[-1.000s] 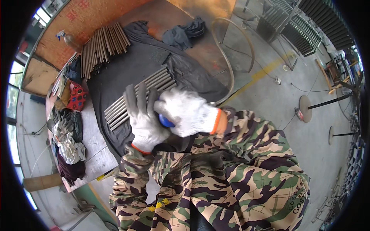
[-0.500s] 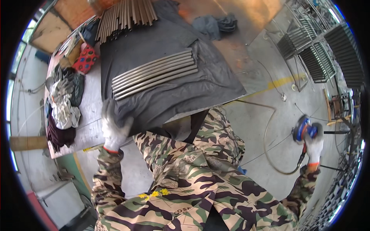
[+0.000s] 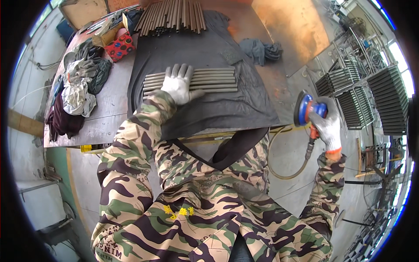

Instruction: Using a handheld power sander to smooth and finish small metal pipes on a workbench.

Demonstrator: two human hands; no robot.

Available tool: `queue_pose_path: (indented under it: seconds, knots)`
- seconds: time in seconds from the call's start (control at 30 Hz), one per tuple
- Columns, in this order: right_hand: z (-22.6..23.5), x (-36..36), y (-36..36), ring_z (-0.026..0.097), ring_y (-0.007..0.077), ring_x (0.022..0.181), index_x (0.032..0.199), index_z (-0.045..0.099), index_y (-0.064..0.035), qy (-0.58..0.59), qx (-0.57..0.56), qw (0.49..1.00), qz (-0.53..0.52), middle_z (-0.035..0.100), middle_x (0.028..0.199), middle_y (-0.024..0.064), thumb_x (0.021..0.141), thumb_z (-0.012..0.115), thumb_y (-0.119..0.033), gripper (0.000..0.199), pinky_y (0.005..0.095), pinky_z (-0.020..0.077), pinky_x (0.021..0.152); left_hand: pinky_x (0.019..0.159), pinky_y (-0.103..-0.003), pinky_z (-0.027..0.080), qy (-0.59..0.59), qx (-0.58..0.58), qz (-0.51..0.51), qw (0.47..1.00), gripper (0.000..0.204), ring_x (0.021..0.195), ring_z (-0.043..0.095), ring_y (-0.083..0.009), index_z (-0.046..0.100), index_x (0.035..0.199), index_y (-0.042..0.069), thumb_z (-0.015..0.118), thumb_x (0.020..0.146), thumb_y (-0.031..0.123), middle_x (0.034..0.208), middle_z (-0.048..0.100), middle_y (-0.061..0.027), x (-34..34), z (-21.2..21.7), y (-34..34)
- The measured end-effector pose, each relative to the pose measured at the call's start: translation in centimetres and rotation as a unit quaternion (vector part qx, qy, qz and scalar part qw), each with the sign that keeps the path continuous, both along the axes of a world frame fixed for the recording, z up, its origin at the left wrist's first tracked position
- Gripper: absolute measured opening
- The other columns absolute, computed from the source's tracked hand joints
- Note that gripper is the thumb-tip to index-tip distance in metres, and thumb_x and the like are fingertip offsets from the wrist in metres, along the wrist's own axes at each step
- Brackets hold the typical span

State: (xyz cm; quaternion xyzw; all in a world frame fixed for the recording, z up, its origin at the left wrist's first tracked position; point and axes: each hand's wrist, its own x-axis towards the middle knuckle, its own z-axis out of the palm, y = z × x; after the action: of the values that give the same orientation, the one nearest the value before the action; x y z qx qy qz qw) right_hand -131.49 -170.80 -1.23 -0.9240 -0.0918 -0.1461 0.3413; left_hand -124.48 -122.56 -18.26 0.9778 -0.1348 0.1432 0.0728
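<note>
Metal rods: lying side by side in a flat row, crosswise on the dark cloth over the table, in front of the body; grey, straight; hollow or solid, impossible to tell.
Left hand: gloved in white and grey, palm down on the row, left of its middle; fingers spread, laid across the top, not wrapped around any single rod.
Right hand: gloved, out beyond the table's right edge; fingers curled around a blue power sander, round pad facing left, well apart from the rods.
Hose: looping down from the sander, then back toward the table; likely to tug slightly.
Rod handling: probably stiff, tough, weighty as a bunch; round, so apt to roll or slide.
Rod hold: best with a flat palm across the whole row.
Sander hold: best around the blue body, clear of the pad.
Far pile: browner rods, heaped at the far side.
</note>
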Motion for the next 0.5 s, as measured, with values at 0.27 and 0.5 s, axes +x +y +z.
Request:
queue_pose_path:
  seconds: [0.27,0.5]
  knots:
    - [-1.4,9.2,2.3,0.073,0.0348,0.095,0.118,0.068,-0.0020,0.079,-0.087,0.993,0.009,0.072,0.103,0.0205,0.075,0.085,-0.038,0.058,0.0430,0.0580,0.086,0.119,-0.061,0.035,0.014,-0.016,-0.013,1.000,0.103,0.140,0.050,-0.0483,0.049,0.151,-0.004,0.077,0.082,0.067,0.148,0.055,-0.0305,0.4,2.4,-2.2]
    - [-3.5,14.0,2.6,0.072,0.0435,0.108,0.127,0.067,-0.0036,0.107,-0.200,0.974,0.010,0.072,0.114,0.0240,0.076,0.082,-0.040,0.064,0.0476,0.0571,0.093,0.115,-0.058,0.045,-0.018,-0.142,-0.021,0.989,0.084,0.137,0.052,-0.0536,0.047,0.152,-0.001,0.075,0.092,0.051,0.152,0.050,-0.0346,6.5,3.4,-11.0]
